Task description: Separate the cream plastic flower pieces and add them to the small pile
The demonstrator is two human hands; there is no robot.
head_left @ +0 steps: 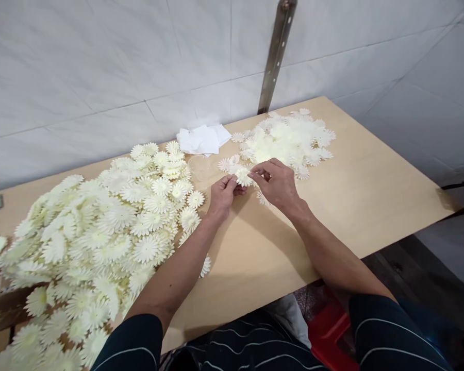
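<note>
A small cream artificial flower (243, 177) is held up over the middle of the table between my two hands. My left hand (225, 195) pinches it at its left side, thumb on top. My right hand (274, 183) is closed in a pinch at the flower's right edge; whether a petal or something tiny is between those fingertips is too small to see. A big heap of cream flower heads (147, 221) spreads to the left of my left hand. Beyond my right hand lies a smaller pile of paler, whiter petal pieces (290, 136).
White paper sheets (204, 139) and a round clear dish (199, 167) lie near the tiled wall. A metal upright (277, 56) stands behind the wooden table (371, 180). Below the front edge is a red plastic stool (328, 324).
</note>
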